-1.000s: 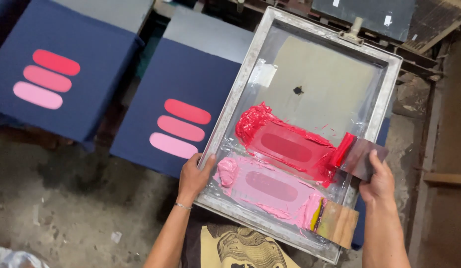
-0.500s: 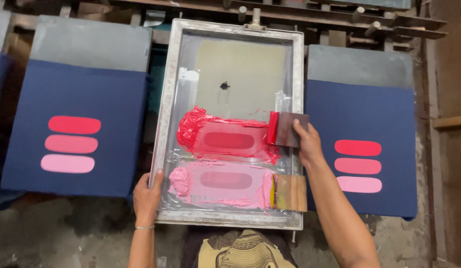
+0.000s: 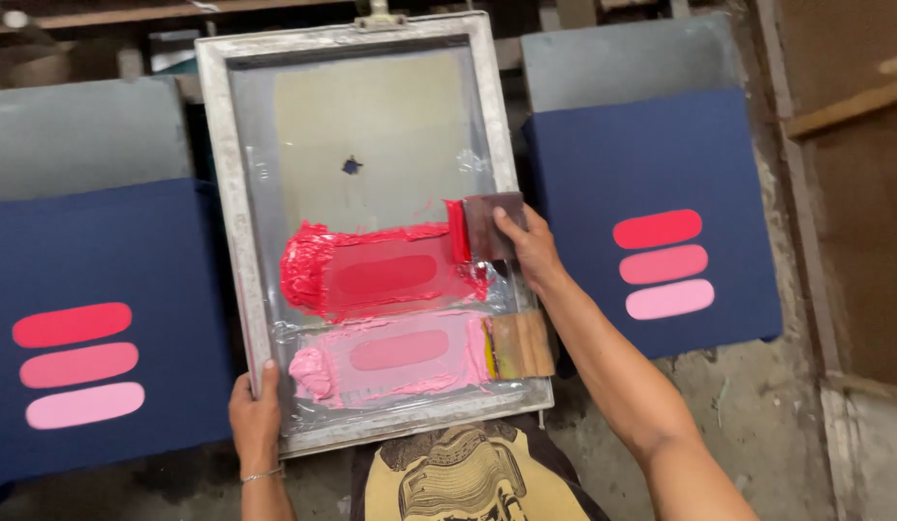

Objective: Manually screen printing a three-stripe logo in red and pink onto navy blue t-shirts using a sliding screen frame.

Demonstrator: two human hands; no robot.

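Observation:
A metal-framed printing screen [image 3: 220, 203] lies in front of me, smeared with red ink [image 3: 376, 270] above and pink ink [image 3: 390, 357] below. My left hand [image 3: 255, 415] grips the frame's lower left corner. My right hand [image 3: 530, 251] holds a small dark squeegee [image 3: 487, 227] at the right end of the red ink. A second, wooden squeegee [image 3: 518, 344] rests at the right end of the pink ink.
Navy fabric panels sit on boards either side, the left one [image 3: 110, 289] and the right one [image 3: 651, 183] each printed with three rounded bars from red to pink. A grey concrete floor [image 3: 738, 405] lies below; wooden boards [image 3: 854, 106] stand at right.
The screen frame has swung from tilted at right to straight in front of me, between the two navy panels. Both hands kept their holds on frame and squeegee.

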